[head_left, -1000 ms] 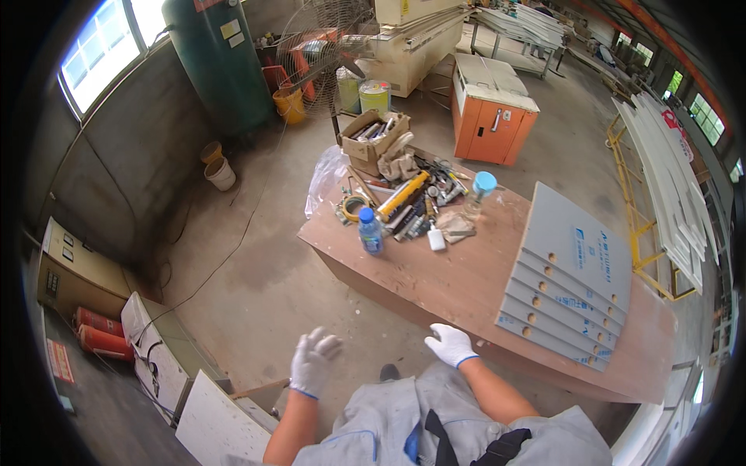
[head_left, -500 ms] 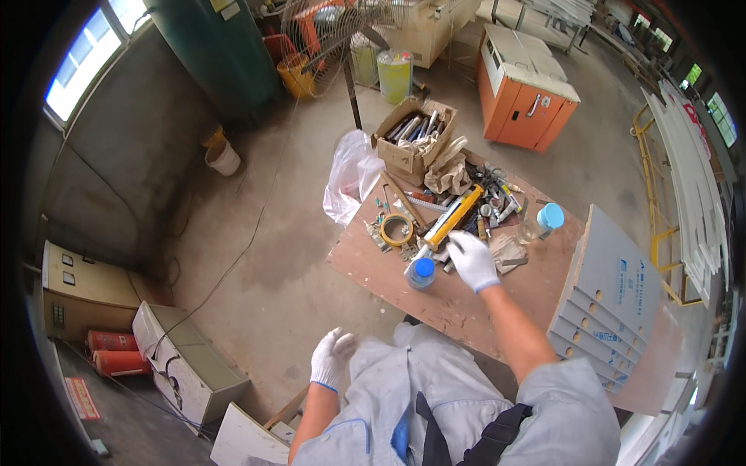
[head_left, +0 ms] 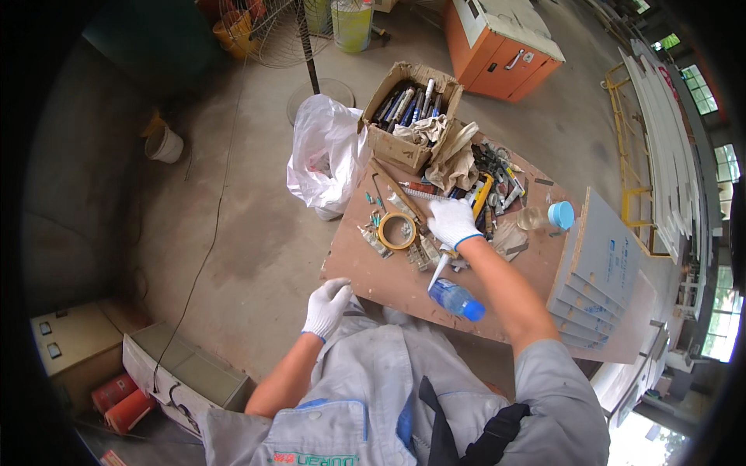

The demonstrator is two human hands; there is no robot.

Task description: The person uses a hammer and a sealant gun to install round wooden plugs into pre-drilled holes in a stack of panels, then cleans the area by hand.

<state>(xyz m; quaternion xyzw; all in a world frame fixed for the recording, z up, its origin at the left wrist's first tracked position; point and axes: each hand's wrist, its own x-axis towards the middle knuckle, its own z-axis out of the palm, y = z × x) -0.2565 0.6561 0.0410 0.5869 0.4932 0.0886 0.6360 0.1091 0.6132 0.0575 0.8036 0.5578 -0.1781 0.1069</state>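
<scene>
My right hand, in a white knit glove, is closed over the yellow caulking gun on the table. The fingers cover the gun's middle, and its white nozzle points toward me. At the nozzle's tip a clear bottle with a blue cap is tilted over at the table's near edge, its cap toward me. My left hand, gloved too, hangs by the table's near left corner with loosely bent fingers and nothing in it. A roll of yellow tape lies left of my right hand.
Beyond the tools stands a cardboard box of used tubes and markers, beside a white plastic bag. A jar with a light blue lid and stacked grey panels are on the right. An orange cabinet stands behind.
My right hand has moved left and closed on the caulking gun. The blue-capped bottle, upright before, is now tilted toward me. My left hand has risen toward the table edge. The view has shifted.
</scene>
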